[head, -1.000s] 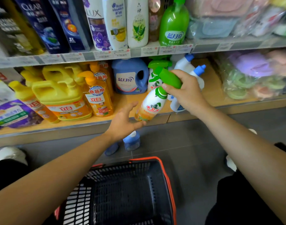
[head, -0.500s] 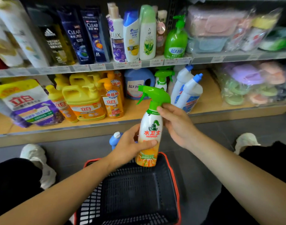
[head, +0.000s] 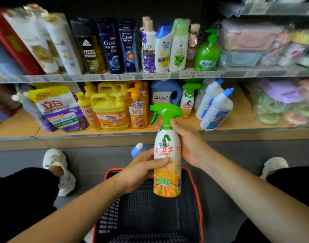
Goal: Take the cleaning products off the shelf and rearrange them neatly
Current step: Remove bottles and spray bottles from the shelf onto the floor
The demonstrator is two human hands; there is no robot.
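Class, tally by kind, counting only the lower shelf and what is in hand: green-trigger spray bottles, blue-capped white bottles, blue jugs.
Spray bottles: 2, the held sprayer and the shelf sprayer.
Blue-capped white bottles: 2, the front bottle and the rear bottle.
Blue jug: 1.
Total: 5.

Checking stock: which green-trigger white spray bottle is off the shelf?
The spray bottle gripped by the left hand and right hand over the black basket; its twin stands shelved beside the blue detergent jug.
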